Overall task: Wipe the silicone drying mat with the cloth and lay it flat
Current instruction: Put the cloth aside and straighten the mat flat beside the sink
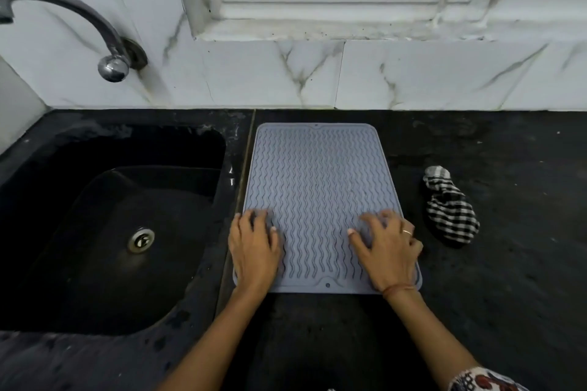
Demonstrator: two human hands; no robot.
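A grey silicone drying mat (317, 178) with wavy ridges lies flat on the black counter, its long side running away from me. My left hand (254, 251) rests palm down on the mat's near left corner, fingers spread. Over the near right corner lies my right hand (389, 246), also palm down with fingers apart and a ring on one finger. Neither hand holds anything. The black-and-white checked cloth (449, 206) sits bunched on the counter just right of the mat, apart from both hands.
A black sink (104, 232) with a metal drain lies left of the mat, under a curved metal tap (108, 51). A white marble-tiled wall (413, 79) and a window sill stand behind. Black counter (524, 263) stretches to the right.
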